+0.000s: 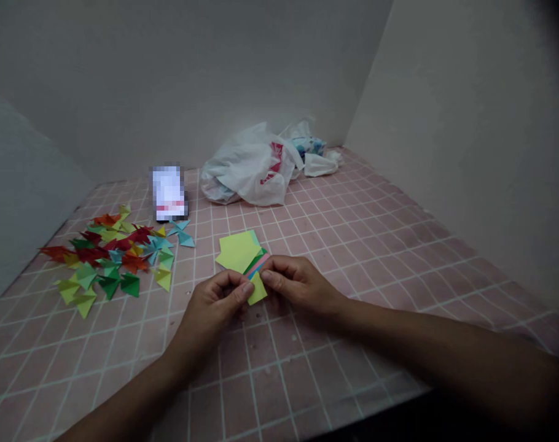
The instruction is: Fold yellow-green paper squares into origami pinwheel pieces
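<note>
Between my two hands is a small folded piece of yellow paper [257,291], raised in front of a stack of coloured paper. My left hand [222,299] pinches its left edge between thumb and forefinger. On the other side, my right hand [298,283] closes thumb and fingers on its right edge. Just beyond, the loose stack of paper sheets [238,250] lies on the pink tiled surface, yellow on top, with green, pink and blue edges showing under it. The fingers partly hide the near side of the stack.
Several folded paper pieces [109,285] in red, orange, yellow, green and blue lie spread at the left. A phone with a lit, blurred screen [169,191] stands behind them. White plastic bags [256,166] sit at the back, by the wall. Walls enclose the tiled surface [381,258].
</note>
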Demonstrator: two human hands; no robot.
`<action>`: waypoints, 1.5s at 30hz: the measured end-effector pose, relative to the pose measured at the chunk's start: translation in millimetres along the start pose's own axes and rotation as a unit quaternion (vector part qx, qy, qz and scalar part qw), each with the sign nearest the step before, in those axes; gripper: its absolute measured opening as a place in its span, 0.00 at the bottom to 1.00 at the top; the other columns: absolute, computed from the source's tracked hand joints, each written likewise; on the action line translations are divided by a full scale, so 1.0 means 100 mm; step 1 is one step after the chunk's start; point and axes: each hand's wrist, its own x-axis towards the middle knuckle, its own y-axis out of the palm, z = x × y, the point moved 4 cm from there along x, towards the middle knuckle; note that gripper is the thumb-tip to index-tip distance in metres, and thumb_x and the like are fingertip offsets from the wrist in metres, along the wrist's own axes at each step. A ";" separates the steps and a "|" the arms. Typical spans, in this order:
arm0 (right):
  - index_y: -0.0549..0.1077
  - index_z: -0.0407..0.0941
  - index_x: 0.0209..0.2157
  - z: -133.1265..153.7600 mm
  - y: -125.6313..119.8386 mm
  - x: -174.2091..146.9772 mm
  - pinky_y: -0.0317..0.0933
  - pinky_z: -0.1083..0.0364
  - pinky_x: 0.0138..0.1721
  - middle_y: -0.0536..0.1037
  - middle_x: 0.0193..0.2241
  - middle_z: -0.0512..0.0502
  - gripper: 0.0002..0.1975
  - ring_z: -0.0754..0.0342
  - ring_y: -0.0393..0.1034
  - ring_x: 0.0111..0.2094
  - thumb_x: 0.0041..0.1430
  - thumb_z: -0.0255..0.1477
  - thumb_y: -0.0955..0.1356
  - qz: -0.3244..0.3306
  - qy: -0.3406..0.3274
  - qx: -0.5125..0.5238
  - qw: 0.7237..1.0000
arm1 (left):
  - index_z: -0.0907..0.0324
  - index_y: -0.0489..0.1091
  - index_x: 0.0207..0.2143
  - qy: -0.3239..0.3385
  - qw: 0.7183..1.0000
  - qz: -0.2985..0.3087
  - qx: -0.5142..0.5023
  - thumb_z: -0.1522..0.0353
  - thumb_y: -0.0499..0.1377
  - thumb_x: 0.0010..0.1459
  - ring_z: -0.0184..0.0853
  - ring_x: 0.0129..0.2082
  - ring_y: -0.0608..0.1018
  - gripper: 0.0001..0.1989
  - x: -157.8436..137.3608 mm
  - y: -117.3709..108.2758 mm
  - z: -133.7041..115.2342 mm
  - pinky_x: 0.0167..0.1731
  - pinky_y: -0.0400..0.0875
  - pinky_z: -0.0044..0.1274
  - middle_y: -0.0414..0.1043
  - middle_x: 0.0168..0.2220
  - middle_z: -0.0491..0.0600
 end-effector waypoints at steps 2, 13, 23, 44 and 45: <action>0.68 0.44 0.33 -0.02 0.00 0.02 0.58 0.60 0.22 0.71 0.23 0.54 0.08 0.61 0.65 0.19 0.65 0.33 0.65 -0.001 -0.010 0.017 1.000 | 0.59 0.71 0.27 -0.001 1.000 -0.017 -0.020 0.58 0.65 0.54 0.28 0.20 0.67 0.14 0.02 -0.03 0.01 0.23 0.60 0.21 0.68 0.19 0.42; 0.76 0.43 0.37 0.16 -0.06 0.05 0.64 0.54 0.42 0.77 0.35 0.47 0.03 0.55 0.71 0.38 0.62 0.23 0.68 0.054 -0.195 -0.180 0.963 | 0.60 0.72 0.28 -0.039 0.997 0.025 -0.061 0.59 0.67 0.51 0.28 0.20 0.72 0.13 0.05 -0.02 0.01 0.24 0.64 0.20 0.72 0.23 0.44; 0.76 0.44 0.39 0.17 -0.05 0.05 0.64 0.55 0.42 0.77 0.34 0.48 0.04 0.56 0.71 0.37 0.65 0.23 0.68 0.116 -0.268 -0.228 0.929 | 0.59 0.68 0.28 -0.067 0.993 0.060 -0.070 0.59 0.67 0.51 0.27 0.19 0.74 0.15 0.06 -0.04 0.05 0.23 0.65 0.19 0.71 0.22 0.42; 0.72 0.43 0.32 0.15 -0.05 0.02 0.61 0.57 0.36 0.76 0.29 0.50 0.05 0.59 0.67 0.29 0.61 0.20 0.66 0.046 -0.184 -0.246 0.951 | 0.60 0.71 0.31 -0.041 0.994 0.068 -0.075 0.62 0.67 0.53 0.27 0.24 0.74 0.12 0.09 -0.02 0.07 0.27 0.65 0.21 0.72 0.24 0.42; 0.72 0.43 0.32 0.15 -0.04 0.02 0.61 0.57 0.36 0.76 0.29 0.50 0.05 0.59 0.67 0.30 0.61 0.20 0.66 0.042 -0.185 -0.248 0.950 | 0.60 0.72 0.31 -0.041 0.994 0.069 -0.076 0.62 0.68 0.53 0.27 0.24 0.74 0.12 0.10 -0.02 0.07 0.27 0.65 0.21 0.73 0.24 0.43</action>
